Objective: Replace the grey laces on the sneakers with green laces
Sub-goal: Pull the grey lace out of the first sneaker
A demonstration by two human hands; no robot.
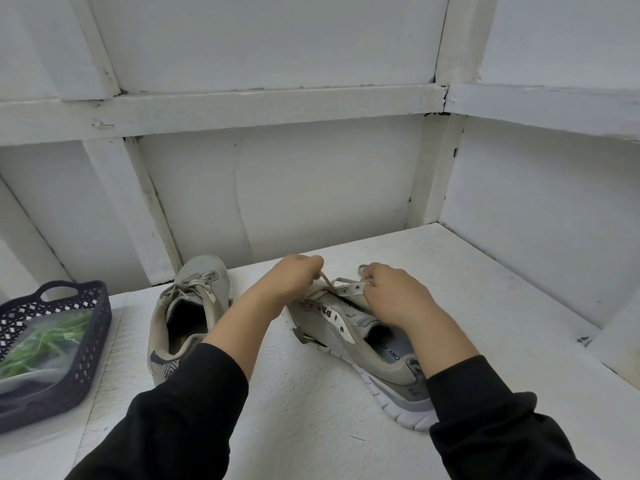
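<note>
Pinching grey lace (327,282) w/ L hand (298,277) fingers above tilted sneaker (332,332) at tabletop (311,393) centre; clamping its eyelet strip (355,288) w/ R hand (391,294) fingers. Left of it: 2nd sneaker (202,271), laced. Far left: green laces (48,339) bagged in dark basket (100,327).

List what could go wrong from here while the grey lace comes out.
1. The left hand pinches the lace; it could snag in an eyelet and drag the right sneaker.
2. The eyelet strip pinched by the right hand looks worn and might tear.
3. The left sneaker is still laced: easy to skip.
</note>
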